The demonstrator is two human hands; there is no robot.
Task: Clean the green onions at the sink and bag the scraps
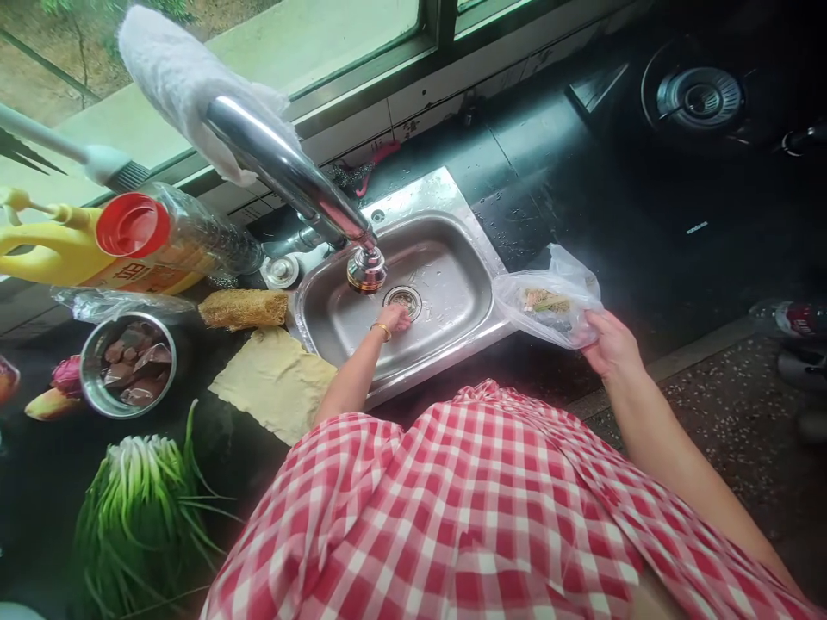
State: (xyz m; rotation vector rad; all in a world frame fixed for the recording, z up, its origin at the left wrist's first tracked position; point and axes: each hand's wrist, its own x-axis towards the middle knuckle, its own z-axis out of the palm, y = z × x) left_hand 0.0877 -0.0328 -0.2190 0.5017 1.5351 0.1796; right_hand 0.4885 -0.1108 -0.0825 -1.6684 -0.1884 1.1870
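Observation:
My left hand (395,318), with a gold bangle at its wrist, reaches down into the steel sink (452,250). Its fingers are bunched together at the drain strainer (404,301), where small scraps lie; what they pinch, if anything, is hidden. At the sink's right edge, my right hand (611,343) is closed on the rim of a clear plastic bag (565,280). Inside the bag are pale and greenish scraps (546,301). Bits of scrap and water drops also lie on the sink floor.
A chrome faucet (277,159) wrapped in white cloth arches over the sink. Left are a loofah (244,308), a yellow cloth (271,383), a metal pot (90,392), green onions (146,499) and a red-capped plastic jar (213,228). A gas burner (701,96) is at upper right.

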